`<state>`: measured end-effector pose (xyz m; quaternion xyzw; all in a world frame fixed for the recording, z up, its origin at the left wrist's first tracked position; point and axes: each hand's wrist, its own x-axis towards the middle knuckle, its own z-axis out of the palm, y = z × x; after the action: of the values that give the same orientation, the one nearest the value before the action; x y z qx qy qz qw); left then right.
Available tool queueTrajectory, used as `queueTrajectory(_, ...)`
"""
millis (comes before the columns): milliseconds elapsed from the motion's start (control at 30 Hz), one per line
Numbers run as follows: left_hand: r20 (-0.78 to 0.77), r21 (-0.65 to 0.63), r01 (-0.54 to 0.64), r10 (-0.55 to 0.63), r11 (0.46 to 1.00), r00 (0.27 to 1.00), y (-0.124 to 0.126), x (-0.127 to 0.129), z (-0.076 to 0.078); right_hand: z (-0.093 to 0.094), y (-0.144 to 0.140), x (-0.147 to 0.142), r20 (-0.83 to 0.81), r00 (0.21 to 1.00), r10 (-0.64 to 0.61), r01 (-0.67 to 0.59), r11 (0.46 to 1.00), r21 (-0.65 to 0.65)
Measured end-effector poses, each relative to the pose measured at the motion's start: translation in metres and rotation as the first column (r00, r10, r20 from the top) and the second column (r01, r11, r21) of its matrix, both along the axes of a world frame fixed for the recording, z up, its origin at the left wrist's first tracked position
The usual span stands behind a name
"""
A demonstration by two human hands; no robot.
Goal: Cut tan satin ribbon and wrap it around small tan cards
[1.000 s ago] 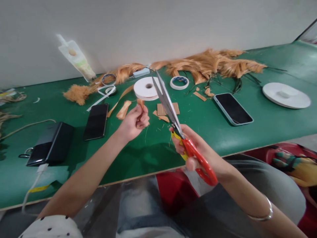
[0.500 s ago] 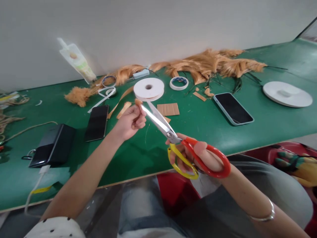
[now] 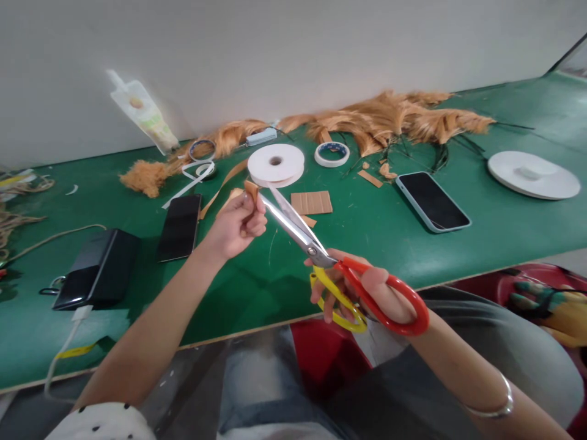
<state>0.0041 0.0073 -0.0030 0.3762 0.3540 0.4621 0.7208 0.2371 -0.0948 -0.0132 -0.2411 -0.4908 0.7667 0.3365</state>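
Note:
Pinched in my left hand (image 3: 241,223) is a small folded piece of brown ribbon (image 3: 251,189), its lower part hidden by the fingers. My right hand (image 3: 362,287) grips scissors (image 3: 316,252) with one red and one yellow handle loop. The blades are parted and point up and left, their tips close to the ribbon piece; whether they touch it I cannot tell. Just beyond the tips lies a white spool (image 3: 276,164). A brown ribbon strip (image 3: 224,186) runs over the table left of the spool, and a corrugated cardboard piece (image 3: 312,202) lies to the right.
Bundles of tan fibre (image 3: 380,119) line the wall. Two phones, a dark one (image 3: 180,227) and a pale-cased one (image 3: 433,200), lie either side. Also on the green table (image 3: 504,238) are a tape roll (image 3: 331,154), a white disc (image 3: 532,174) and a black power bank (image 3: 97,269).
My left hand has shifted slightly left with the ribbon piece, which now stands more upright beside the scissor tips. The blades remain parted, and my right hand has barely moved.

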Motion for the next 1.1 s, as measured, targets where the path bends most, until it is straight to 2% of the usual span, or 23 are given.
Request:
queueTrajectory(267, -0.015, 0.023, 0.050, -0.050, 0.998, 0.999, -0.002, 0.001, -0.002, 0.002, 0.000, 0.000, 0.031, 0.999, -0.017, 0.017, 1.000, -0.008)
queueTrajectory(400, -0.025, 0.081, 0.082, -0.080, 0.993, 0.997, -0.001, 0.000, -0.005, 0.004, 0.000, 0.001, 0.055, 0.998, -0.020, 0.022, 0.999, -0.041)
queueTrajectory(700, -0.157, 0.193, 0.161, -0.131, 0.968, 0.979, -0.001, -0.004, -0.005, 0.005, 0.001, 0.002, 0.067, 0.998, -0.022, 0.028, 0.995, -0.096)
queueTrajectory(900, -0.253, 0.191, 0.232, -0.181, 0.954, 0.950, 0.000, -0.008, -0.002, 0.004, 0.003, 0.002, 0.074, 0.997, 0.008, 0.001, 0.993, -0.117)
queueTrajectory(1100, -0.333, 0.185, 0.257, -0.185, 0.949, 0.924, 0.002, -0.013, 0.002, 0.002, 0.001, -0.001, 0.053, 0.998, -0.015, 0.022, 0.991, -0.129)
